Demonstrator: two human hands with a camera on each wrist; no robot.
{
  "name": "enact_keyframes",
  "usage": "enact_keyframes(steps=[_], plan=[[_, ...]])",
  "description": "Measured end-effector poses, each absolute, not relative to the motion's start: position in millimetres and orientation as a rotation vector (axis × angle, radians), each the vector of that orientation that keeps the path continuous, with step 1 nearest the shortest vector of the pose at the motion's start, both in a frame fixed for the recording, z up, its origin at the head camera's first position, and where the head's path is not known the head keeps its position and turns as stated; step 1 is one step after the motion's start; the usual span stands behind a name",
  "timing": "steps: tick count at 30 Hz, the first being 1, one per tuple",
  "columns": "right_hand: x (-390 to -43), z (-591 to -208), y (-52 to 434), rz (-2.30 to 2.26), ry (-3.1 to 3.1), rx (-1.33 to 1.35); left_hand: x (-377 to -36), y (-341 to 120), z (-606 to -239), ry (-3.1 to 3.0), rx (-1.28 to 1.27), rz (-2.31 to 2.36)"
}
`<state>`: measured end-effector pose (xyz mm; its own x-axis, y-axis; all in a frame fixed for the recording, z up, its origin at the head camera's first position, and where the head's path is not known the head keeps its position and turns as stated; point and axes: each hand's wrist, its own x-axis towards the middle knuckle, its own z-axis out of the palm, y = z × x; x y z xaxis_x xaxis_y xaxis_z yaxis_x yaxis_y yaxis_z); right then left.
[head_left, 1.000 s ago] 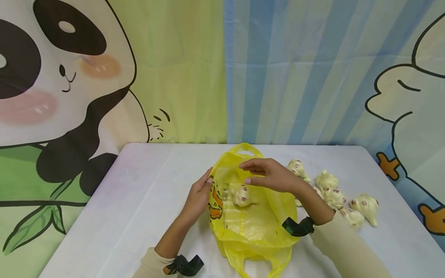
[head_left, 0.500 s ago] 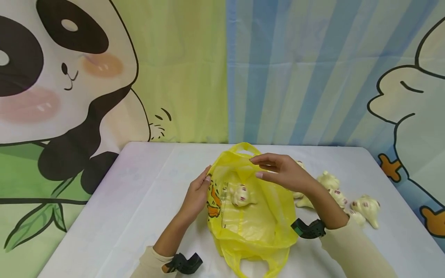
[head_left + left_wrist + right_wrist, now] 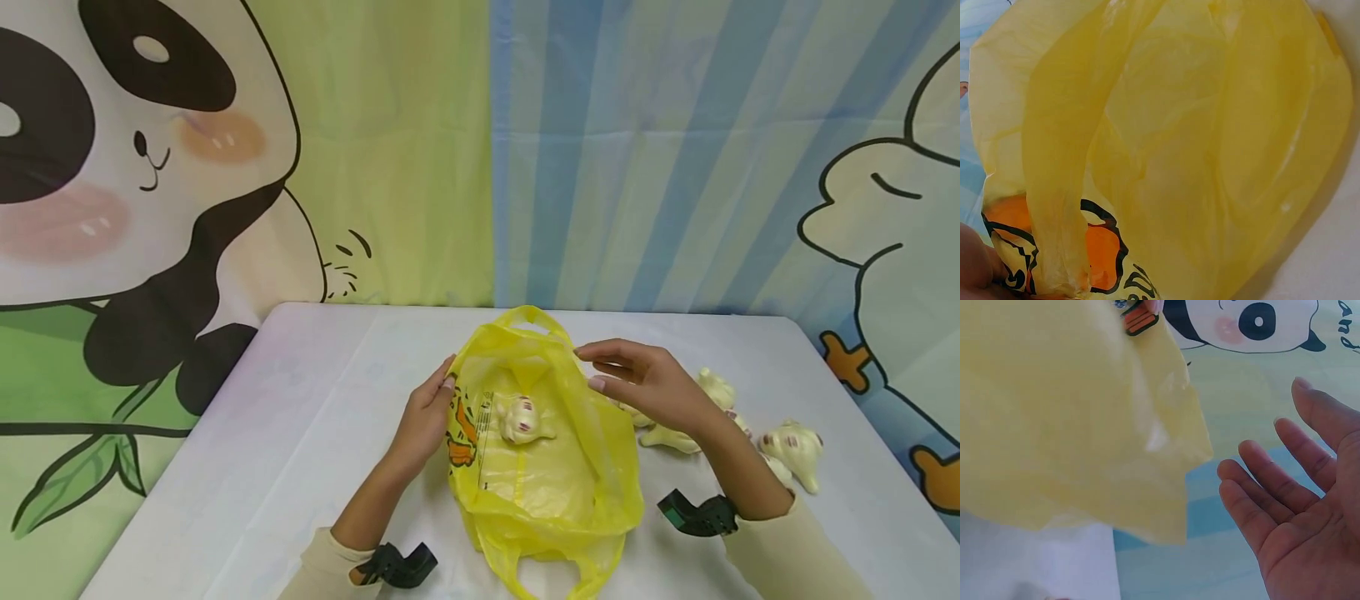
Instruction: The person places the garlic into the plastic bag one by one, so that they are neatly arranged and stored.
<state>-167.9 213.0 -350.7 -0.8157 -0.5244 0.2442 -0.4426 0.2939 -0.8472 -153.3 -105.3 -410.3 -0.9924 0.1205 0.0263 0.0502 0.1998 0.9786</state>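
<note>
Head view: one yellow bag (image 3: 546,493), one figurine (image 3: 521,420) inside.

Free room above figurine (image 3: 521,421) in bag (image 3: 617,479)

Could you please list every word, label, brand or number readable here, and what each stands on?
"and", perhaps cut off: pale cartoon-printed cloth backdrop.
Black lettering, partly cut off, unreadable: translucent yellow plastic bag.
Fine print, too small to read: same bag.
</note>
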Motion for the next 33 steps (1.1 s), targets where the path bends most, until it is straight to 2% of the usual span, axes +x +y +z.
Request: enact_keyframes(steps=[17,27,33], plan=[[-144.7,-386.1,244.2,-1.648,2.486,-0.826,-153.3,-105.1,-409.2,2.371,0.17,1.95],[-131.5,-400.0,265.2,-1.627,2.603,-0.649,-152.6,-105.2,-410.6,2.377,0.149,1.939],[-127.8,-402.4,274.8,-1.571,2.706,-0.693,-153.4,-105.2,-412.2,2.38,0.165,1.944]])
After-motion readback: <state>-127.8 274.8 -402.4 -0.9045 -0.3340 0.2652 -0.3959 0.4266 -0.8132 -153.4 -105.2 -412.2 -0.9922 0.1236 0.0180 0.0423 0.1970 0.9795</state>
